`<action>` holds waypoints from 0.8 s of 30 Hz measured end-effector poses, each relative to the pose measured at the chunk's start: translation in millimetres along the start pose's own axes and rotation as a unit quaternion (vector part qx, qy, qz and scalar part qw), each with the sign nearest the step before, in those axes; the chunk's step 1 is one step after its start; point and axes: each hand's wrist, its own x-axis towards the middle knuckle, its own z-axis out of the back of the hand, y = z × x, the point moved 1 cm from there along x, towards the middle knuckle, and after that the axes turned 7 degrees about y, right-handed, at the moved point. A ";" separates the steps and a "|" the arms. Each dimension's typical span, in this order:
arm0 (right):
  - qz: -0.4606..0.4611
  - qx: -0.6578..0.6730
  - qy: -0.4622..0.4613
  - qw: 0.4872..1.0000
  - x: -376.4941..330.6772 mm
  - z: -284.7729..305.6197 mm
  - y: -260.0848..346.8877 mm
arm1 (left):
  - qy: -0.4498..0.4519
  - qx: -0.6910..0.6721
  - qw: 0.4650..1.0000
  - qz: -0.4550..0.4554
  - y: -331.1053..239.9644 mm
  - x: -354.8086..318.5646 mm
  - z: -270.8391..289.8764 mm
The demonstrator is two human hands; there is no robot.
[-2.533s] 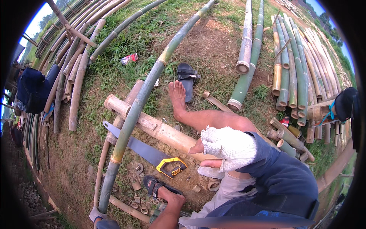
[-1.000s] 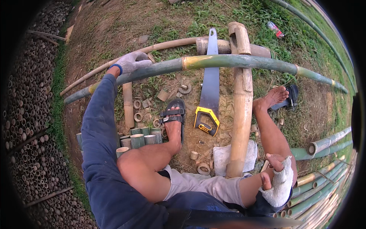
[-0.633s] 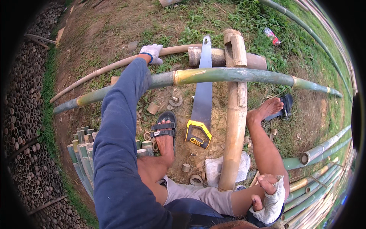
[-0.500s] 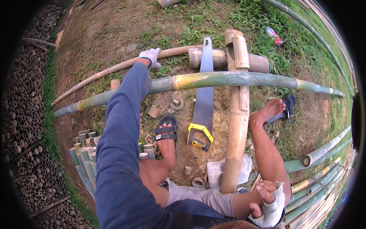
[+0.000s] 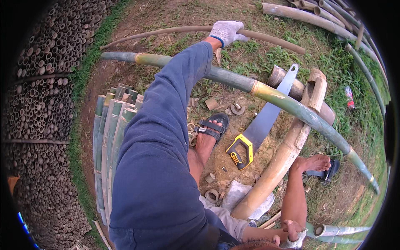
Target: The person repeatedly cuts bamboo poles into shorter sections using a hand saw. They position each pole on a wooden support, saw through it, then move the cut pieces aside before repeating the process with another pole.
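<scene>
My left hand (image 5: 227, 32), in a white knit glove, reaches far forward with its fingers closed round a long, thin brown pole (image 5: 271, 38). Nearer to me, a green bamboo pole (image 5: 233, 79) runs across beneath my left forearm and over a pale bamboo post (image 5: 277, 166). A handsaw (image 5: 262, 125) with a yellow and black handle leans under the green pole, its tip against a short, thick bamboo log (image 5: 298, 89). My right hand (image 5: 293, 231), in a glove with bare fingertips, is by my right leg at the lower edge, partly cut off, fingers apart, holding nothing visible.
Cut bamboo lengths (image 5: 112, 125) stand bundled at my left, beside a large stack of bamboo ends (image 5: 41, 104). Bamboo rings (image 5: 211, 195) and a white sack (image 5: 239, 196) lie near my feet. More poles (image 5: 300, 16) lie far right, beyond a plastic bottle (image 5: 349, 98).
The view has turned left, so the scene sits further right. My left hand has moved forward with the thin pole, away from the green pole. My right hand now shows less.
</scene>
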 end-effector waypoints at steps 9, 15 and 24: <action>0.171 -0.300 -0.138 0.928 127.9 51.0 14.2 | 0.027 -0.149 0.974 -0.170 -161.1 -77.7 151.9; 0.033 -0.536 -0.026 0.843 255.3 4.1 -66.2 | 0.068 -0.166 0.957 -0.227 -216.7 -106.9 151.8; 0.050 -0.414 0.026 0.909 232.7 21.3 -156.8 | 0.120 -0.136 0.974 -0.136 -144.1 -137.3 112.5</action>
